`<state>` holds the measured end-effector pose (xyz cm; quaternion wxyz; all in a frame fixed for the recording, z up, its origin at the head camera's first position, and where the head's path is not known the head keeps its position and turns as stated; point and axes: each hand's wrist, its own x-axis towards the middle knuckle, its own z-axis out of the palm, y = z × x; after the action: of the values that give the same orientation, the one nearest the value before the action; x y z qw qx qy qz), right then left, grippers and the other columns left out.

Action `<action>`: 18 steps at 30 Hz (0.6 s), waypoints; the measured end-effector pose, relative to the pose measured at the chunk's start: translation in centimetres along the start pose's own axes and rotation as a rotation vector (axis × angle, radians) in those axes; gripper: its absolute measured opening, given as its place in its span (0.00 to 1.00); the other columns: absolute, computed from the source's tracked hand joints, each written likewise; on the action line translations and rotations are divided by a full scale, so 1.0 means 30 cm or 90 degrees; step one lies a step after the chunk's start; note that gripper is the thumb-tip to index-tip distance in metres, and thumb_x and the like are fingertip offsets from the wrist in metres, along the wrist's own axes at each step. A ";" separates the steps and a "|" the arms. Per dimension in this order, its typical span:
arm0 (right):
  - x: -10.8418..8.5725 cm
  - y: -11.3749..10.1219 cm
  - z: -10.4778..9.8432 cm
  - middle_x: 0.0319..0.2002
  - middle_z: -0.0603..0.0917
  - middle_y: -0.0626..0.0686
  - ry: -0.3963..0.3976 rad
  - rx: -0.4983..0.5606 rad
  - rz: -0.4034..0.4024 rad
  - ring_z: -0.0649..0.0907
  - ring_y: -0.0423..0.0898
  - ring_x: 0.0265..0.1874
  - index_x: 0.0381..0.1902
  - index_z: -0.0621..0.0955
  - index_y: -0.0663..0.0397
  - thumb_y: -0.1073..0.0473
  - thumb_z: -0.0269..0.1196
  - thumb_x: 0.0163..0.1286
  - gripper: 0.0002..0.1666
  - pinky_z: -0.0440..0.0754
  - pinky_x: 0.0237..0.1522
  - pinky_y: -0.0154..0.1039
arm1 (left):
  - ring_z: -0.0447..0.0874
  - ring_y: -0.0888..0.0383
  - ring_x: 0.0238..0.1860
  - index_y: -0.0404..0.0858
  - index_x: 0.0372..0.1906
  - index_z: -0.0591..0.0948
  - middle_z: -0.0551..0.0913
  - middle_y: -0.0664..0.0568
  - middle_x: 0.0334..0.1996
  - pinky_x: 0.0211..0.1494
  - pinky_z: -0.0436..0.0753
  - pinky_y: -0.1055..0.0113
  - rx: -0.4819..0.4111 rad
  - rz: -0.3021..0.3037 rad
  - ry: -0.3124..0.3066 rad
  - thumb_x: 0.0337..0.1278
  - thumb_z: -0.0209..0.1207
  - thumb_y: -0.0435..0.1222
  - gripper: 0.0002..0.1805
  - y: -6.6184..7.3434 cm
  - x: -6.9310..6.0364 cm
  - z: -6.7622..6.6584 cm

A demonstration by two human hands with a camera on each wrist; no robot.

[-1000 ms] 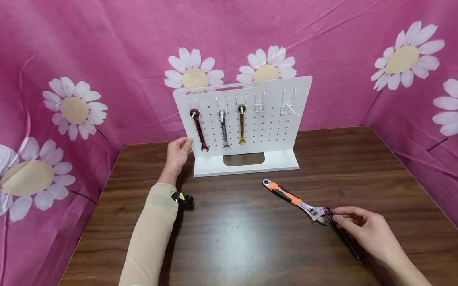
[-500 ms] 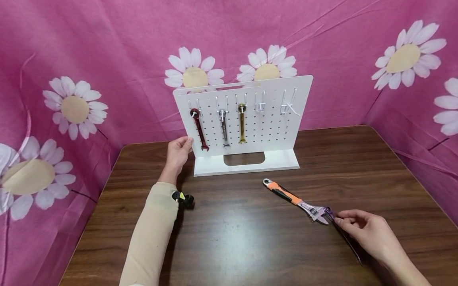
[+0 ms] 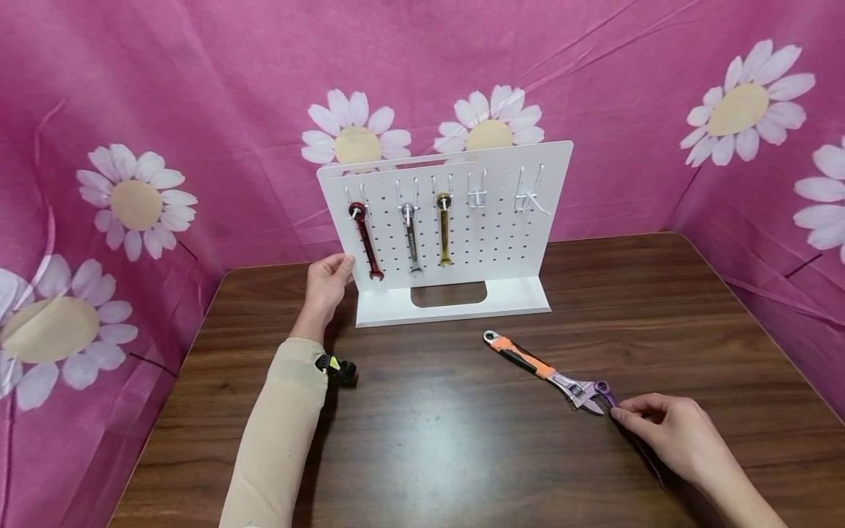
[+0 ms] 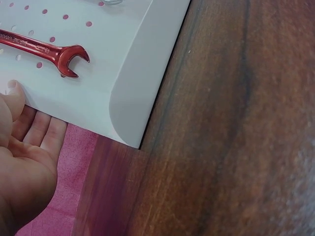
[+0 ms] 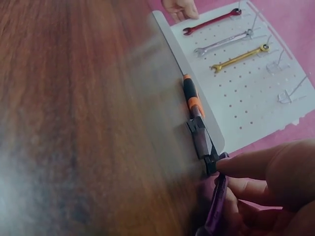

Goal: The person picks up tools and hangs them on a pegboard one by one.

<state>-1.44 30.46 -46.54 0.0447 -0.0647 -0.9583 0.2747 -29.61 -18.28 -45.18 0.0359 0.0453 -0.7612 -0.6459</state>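
Note:
The left hand grips the left edge of a white pegboard stand, thumb on the front and fingers behind, as the left wrist view confirms. At the right, the right hand pinches a purple wrench near its ring end. That ring end lies against the jaw of an orange-handled adjustable wrench on the table. In the right wrist view the thumb and fingers are around the purple wrench. Red, silver and gold wrenches hang on the board.
Two hooks, one right of the gold wrench and another near the board's right side, hold nothing. The brown wooden table carries the stand. A pink cloth with daisies surrounds its back and sides.
The right hand's fingers have shifted slightly along the purple wrench, away from its ring end. The left hand stays at the board's edge.

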 end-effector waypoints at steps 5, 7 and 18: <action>0.008 -0.013 -0.011 0.31 0.92 0.48 -0.004 0.001 0.006 0.72 0.28 0.26 0.34 0.93 0.46 0.54 0.77 0.67 0.05 0.71 0.28 0.31 | 0.83 0.73 0.41 0.26 0.63 0.84 0.89 0.57 0.41 0.54 0.87 0.78 -0.003 -0.005 -0.001 0.82 0.59 0.38 0.20 0.001 0.001 0.001; 0.010 -0.017 -0.018 0.32 0.93 0.49 -0.009 0.005 0.012 0.72 0.28 0.26 0.34 0.93 0.47 0.53 0.77 0.68 0.05 0.71 0.28 0.30 | 0.83 0.73 0.41 0.26 0.63 0.84 0.89 0.57 0.42 0.54 0.87 0.78 -0.004 -0.007 -0.002 0.82 0.59 0.38 0.20 0.001 0.002 0.002; 0.036 -0.030 -0.051 0.28 0.89 0.40 -0.049 0.100 0.058 0.77 0.28 0.27 0.46 0.92 0.60 0.56 0.74 0.73 0.12 0.76 0.27 0.29 | 0.83 0.72 0.41 0.26 0.63 0.84 0.87 0.60 0.39 0.53 0.87 0.78 -0.001 -0.003 0.000 0.82 0.59 0.38 0.20 -0.002 0.002 -0.001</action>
<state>-2.42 30.64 -44.71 0.0004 -0.0937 -0.9308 0.3534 -29.66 -18.33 -45.24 0.0345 0.0466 -0.7608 -0.6464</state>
